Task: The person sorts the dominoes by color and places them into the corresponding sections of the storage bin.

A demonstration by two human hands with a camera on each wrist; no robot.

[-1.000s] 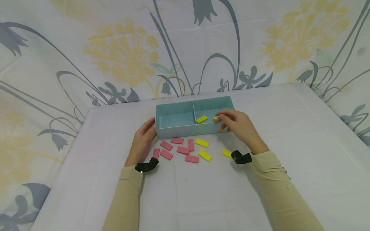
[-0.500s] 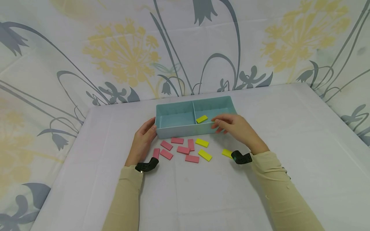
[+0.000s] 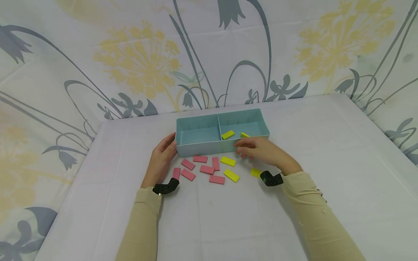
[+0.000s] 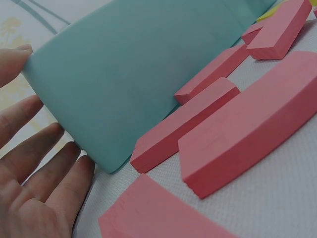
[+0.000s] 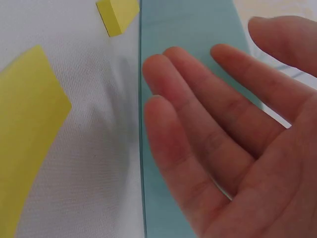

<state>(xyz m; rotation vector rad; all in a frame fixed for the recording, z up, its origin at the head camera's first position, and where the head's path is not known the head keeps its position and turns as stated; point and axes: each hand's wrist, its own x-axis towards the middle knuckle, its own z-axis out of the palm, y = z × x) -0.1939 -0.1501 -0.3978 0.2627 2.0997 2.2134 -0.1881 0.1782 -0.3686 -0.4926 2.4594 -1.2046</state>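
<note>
A light blue box (image 3: 209, 148) with two compartments stands on the table. My left hand (image 3: 160, 157) rests against its left end; in the left wrist view the fingers lie along that end wall, the thumb at the top corner. Two yellow blocks, one near the divider (image 3: 228, 135) and another partly hidden by the front wall (image 3: 245, 135), lie in the right compartment. In front of that compartment hovers my right hand (image 3: 262, 150), holding nothing, its fingers loosely extended in the right wrist view. Three yellow blocks (image 3: 231, 175) lie on the table, one partly behind the wrist camera.
Several pink blocks (image 3: 217, 179) lie scattered before the box, between the hands, two of them touching. A white cloth (image 3: 209, 224) covers the table. Behind the box rises a flower-printed curtain (image 3: 209, 54). Each wrist wears a black camera (image 3: 272, 178).
My right hand has come back from over the right compartment to the front of the box, lower and slightly left. The second yellow block there shows again. My left hand stays put.
</note>
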